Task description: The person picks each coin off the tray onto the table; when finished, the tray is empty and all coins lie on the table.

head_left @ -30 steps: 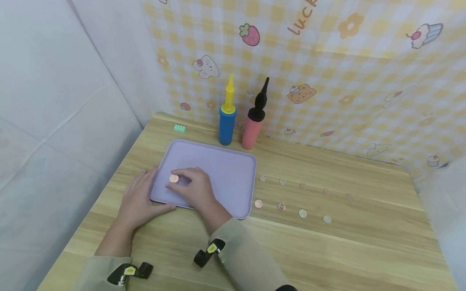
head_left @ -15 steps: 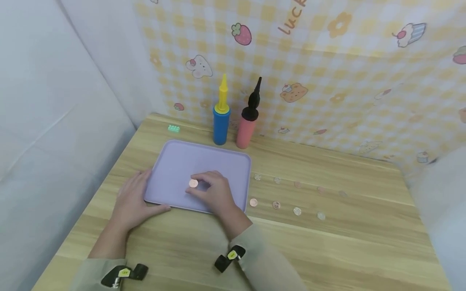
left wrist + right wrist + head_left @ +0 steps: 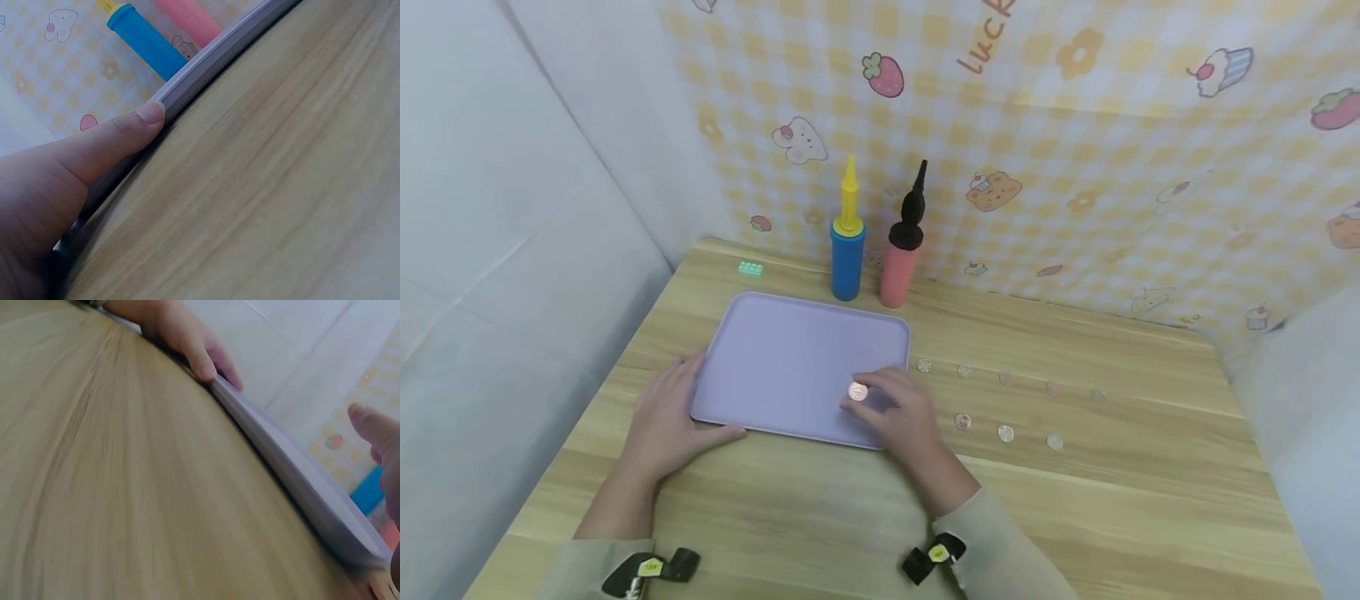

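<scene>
In the head view, my right hand (image 3: 904, 414) pinches a copper-coloured coin (image 3: 857, 391) between thumb and fingertips, over the right part of the lilac tray (image 3: 797, 358). The coin's face is turned upward. My left hand (image 3: 664, 417) rests at the tray's front left corner, its thumb straight along the front edge and its fingers along the left side. The left wrist view shows that thumb (image 3: 115, 140) against the tray's rim (image 3: 206, 65). In the right wrist view, part of my right hand (image 3: 384, 444) appears at the right edge; the coin is not clear there.
Right of the tray, several coins lie in two rows, including a copper coin (image 3: 963, 422) and a silver coin (image 3: 1005, 433). Behind the tray stand a blue and yellow hand pump (image 3: 846, 262) and a pink and black one (image 3: 897, 271). A mint toy brick (image 3: 750, 268) lies at back left.
My right hand has carried the coin rightward across the tray, from its left side toward its right edge. It now covers the nearest front-row coin's spot. My left hand stays at the corner.
</scene>
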`<state>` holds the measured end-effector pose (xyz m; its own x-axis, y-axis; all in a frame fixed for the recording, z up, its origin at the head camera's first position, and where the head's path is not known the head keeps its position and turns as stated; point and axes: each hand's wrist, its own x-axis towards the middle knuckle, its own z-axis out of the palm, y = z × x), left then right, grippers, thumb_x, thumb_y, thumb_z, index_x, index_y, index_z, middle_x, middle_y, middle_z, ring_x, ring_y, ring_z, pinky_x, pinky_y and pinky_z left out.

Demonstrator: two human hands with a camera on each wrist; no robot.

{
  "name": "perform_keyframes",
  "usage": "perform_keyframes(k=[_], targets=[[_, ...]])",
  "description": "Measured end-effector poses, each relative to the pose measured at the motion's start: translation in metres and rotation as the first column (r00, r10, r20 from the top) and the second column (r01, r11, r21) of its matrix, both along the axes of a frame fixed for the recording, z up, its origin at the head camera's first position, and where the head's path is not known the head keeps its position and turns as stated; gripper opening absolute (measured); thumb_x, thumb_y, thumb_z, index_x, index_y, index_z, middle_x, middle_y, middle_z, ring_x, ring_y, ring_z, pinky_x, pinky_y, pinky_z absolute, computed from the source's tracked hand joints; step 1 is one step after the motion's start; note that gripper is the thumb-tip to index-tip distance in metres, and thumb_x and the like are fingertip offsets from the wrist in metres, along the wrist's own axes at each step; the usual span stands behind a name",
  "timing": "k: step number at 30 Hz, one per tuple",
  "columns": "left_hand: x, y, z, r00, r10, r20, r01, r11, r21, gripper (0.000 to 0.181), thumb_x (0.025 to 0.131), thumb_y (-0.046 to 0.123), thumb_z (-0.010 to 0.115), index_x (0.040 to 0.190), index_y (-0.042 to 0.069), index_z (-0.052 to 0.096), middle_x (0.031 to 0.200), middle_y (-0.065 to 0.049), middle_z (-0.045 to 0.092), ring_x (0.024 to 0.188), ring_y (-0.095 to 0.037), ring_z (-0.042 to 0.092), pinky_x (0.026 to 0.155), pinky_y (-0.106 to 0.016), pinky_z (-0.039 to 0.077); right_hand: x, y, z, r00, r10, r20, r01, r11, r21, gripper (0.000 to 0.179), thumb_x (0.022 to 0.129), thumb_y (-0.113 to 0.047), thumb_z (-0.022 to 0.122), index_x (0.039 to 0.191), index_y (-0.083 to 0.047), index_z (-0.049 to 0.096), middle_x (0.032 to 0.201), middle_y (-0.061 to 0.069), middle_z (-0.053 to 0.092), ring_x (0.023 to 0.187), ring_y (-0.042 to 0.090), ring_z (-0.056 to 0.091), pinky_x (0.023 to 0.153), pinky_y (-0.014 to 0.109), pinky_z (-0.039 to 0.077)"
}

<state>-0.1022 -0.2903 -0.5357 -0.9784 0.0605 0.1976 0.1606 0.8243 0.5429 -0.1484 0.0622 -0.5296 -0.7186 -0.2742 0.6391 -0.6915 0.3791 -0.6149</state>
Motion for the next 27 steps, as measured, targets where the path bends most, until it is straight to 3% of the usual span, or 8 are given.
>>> perform_keyframes(k=[5,9,13,21,27], targets=[[0.001,0.0,0.0,1.0,0.003,0.01,-0.004,1.0,0.002,0.134,0.065,0.057,0.099,0.166,0.0,0.03,0.158,-0.033,0.044,0.148,-0.06,0.031,0.114,-0.082,0.02,0.009,0.034,-0.004,0.998,-0.023,-0.057,0.023,1.0,0.009,0.037,0.074,-0.014,0.099,0.104,-0.002,0.082,0.097,0.002,0.079,0.088,0.021,0.069,0.075,0.027,0.056],[0.0,0.0,-0.001,1.0,0.0,0.011,0.0,1.0,0.001,0.134,0.065,0.057,0.099,0.166,0.0,0.031,0.158,-0.033,0.044,0.148,-0.06,0.03,0.115,-0.082,0.019,0.017,0.06,-0.01,0.998,-0.052,-0.046,0.052,0.999,-0.004,0.035,0.072,-0.008,0.098,0.103,0.0,0.082,0.097,0.004,0.079,0.09,0.024,0.071,0.083,0.025,0.057],[-0.001,0.001,-0.002,1.0,0.003,0.013,-0.004,1.0,0.003,0.133,0.065,0.056,0.099,0.165,0.0,0.032,0.158,-0.032,0.045,0.148,-0.059,0.031,0.116,-0.08,0.02,0.025,0.091,-0.012,0.99,-0.136,-0.025,0.137,0.99,0.029,0.036,0.071,-0.008,0.099,0.102,-0.002,0.082,0.099,0.005,0.079,0.091,0.025,0.073,0.086,0.021,0.055],[-0.003,0.002,-0.004,1.0,-0.01,-0.014,0.01,1.0,0.002,0.133,0.064,0.057,0.099,0.164,-0.001,0.034,0.155,-0.031,0.048,0.145,-0.059,0.034,0.113,-0.079,0.023,0.039,0.156,-0.014,0.96,-0.281,-0.016,0.281,0.957,0.069,0.037,0.069,-0.005,0.098,0.101,-0.003,0.082,0.1,0.008,0.08,0.091,0.026,0.072,0.093,0.013,0.051],[-0.002,0.0,-0.002,1.0,-0.007,-0.006,0.007,1.0,-0.008,0.133,0.065,0.057,0.099,0.165,0.0,0.032,0.156,-0.032,0.046,0.146,-0.061,0.032,0.113,-0.081,0.022,0.048,0.197,-0.018,0.902,-0.431,-0.019,0.431,0.896,0.108,0.042,0.067,0.003,0.098,0.105,-0.003,0.081,0.1,0.011,0.079,0.093,0.017,0.068,0.093,0.008,0.045]])
